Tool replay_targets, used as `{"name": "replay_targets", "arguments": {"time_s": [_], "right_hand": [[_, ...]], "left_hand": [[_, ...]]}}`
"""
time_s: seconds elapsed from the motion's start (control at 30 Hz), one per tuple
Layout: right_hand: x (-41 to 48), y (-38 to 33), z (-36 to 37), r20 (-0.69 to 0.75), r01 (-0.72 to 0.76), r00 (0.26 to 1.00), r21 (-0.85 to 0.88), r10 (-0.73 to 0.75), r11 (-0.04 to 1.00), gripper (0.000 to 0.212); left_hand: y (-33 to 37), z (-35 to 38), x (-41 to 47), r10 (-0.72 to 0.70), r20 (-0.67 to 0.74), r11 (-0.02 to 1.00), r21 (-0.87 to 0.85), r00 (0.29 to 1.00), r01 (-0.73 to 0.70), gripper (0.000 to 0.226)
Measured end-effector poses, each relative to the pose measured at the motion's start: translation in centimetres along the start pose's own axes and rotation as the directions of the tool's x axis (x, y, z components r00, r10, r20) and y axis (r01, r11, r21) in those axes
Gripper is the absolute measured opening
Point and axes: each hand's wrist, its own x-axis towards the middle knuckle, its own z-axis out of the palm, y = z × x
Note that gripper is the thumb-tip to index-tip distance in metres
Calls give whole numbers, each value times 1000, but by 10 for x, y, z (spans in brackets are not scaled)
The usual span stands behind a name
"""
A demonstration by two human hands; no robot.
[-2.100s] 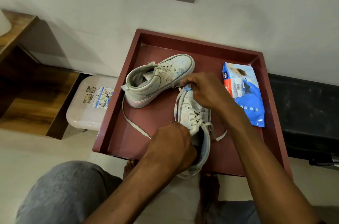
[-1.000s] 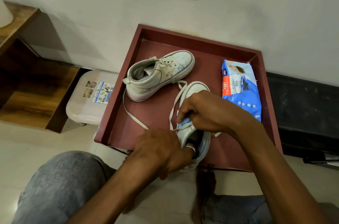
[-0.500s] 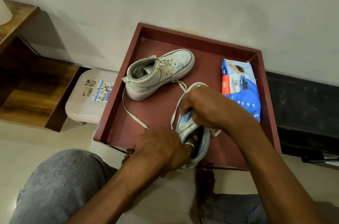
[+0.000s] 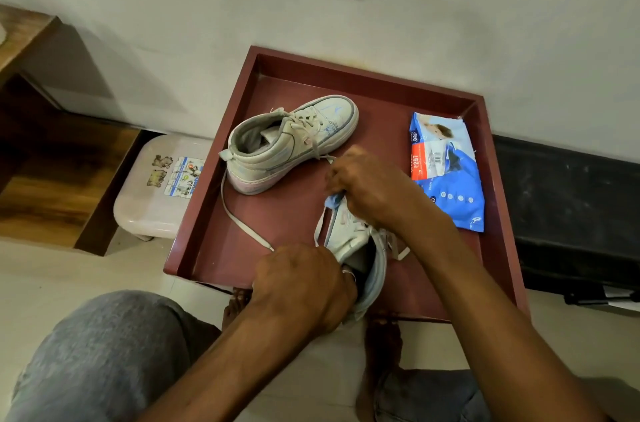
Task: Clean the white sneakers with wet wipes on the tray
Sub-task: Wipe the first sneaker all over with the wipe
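the left hand (image 4: 304,283) grips the collar of the near sneaker (image 4: 349,238), fingers curled into its opening, while the right hand (image 4: 370,189) clenches a crumpled bluish wipe (image 4: 334,202) against its toe end, on the maroon tray (image 4: 214,214). the other sneaker (image 4: 291,141), scuffed white with loose flat laces, lies just beyond the left hand. right of the right hand lies a glossy blue pack (image 4: 446,172), its orange label reading "297".
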Motion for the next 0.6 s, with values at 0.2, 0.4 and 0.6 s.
{"name": "replay_targets", "arguments": {"time_s": [0.2,0.4,0.6], "right_hand": [[-3,31,8,-322,-240,921,-27,219,970,28],[-19,28,-7,-194,-478,859,27,474,878,18],[-37,23,-15,-3,-472,882,1,472,882,22]], "left_hand": [[-3,1,2,-8,-11,1000,-24,1000,8,42],[-3,-1,2,-18,-6,999,-31,1000,17,41],[-3,-5,1,-19,-3,998,-59,1000,19,34]]}}
